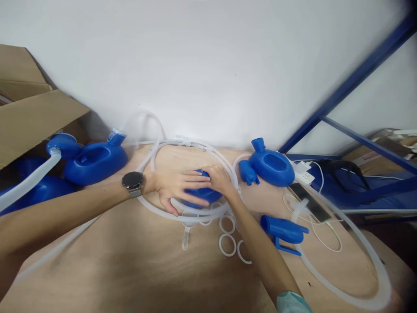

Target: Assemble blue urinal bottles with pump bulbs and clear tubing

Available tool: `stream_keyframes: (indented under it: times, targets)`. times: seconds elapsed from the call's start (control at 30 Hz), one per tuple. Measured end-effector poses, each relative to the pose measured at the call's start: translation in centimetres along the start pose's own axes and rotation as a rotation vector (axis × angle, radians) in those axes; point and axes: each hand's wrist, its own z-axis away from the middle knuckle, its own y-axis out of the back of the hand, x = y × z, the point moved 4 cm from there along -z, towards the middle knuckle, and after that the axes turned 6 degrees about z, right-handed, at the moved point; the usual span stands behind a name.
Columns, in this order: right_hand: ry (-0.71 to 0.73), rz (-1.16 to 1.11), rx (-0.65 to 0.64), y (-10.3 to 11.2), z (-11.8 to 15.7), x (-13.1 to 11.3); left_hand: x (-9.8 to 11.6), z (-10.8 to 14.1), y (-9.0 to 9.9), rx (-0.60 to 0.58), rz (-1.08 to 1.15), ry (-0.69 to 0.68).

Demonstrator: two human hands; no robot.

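Within a loop of pale tube on the table, a blue piece shows only partly beneath two hands. Across it reaches the left hand, a watch at its wrist, fingers spread and thumb well out, while the right hand bends over its right side, and I can't tell whether those fingers pinch anything. Nearer the person lie white rings; off to the right are a blue bottle and a phone.

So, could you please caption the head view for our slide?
Left hand spread over a blue vessel, right hand curled against it, amid coiled tubing.
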Motion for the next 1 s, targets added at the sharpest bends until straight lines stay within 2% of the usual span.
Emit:
stream_keyframes:
  times: [0.07, 0.2, 0.3, 0.37, 0.47, 0.57, 0.63, 0.8, 1.0]
  targets:
    - [-0.005, 0.001, 0.007, -0.1, 0.0, 0.1, 0.0, 0.0, -0.1, 0.003, -0.043, -0.013]
    - [-0.011, -0.008, 0.026, -0.5, -0.1, 0.2, -0.6, 0.7, -0.8, 0.101, -0.163, 0.004]
    - [-0.015, -0.014, 0.037, -0.7, 0.0, 0.3, -0.8, 1.3, -1.1, 0.237, -0.189, 0.037]
    - [-0.026, -0.013, 0.047, -0.8, 0.0, 0.3, -0.8, 1.5, -1.3, 0.339, -0.180, 0.108]
    - [-0.042, -0.011, 0.057, -0.9, 0.1, 0.3, -1.2, 1.8, -1.5, 0.548, -0.063, 0.351]
    - [-0.058, -0.005, 0.061, -0.9, 0.3, 0.2, -2.4, 2.6, -2.0, 0.846, 0.191, 0.673]
    - [-0.075, 0.003, 0.064, -0.8, 0.6, 0.1, -3.4, 3.0, -2.7, 0.973, 0.319, 0.823]
    - [-0.136, 0.032, 0.077, -0.5, 1.4, 0.0, -6.0, 3.4, -4.1, 1.071, 0.516, 0.995]
    - [-0.192, 0.049, 0.086, -0.2, 1.7, -0.1, -6.5, 4.7, -3.7, 1.082, 0.589, 0.943]
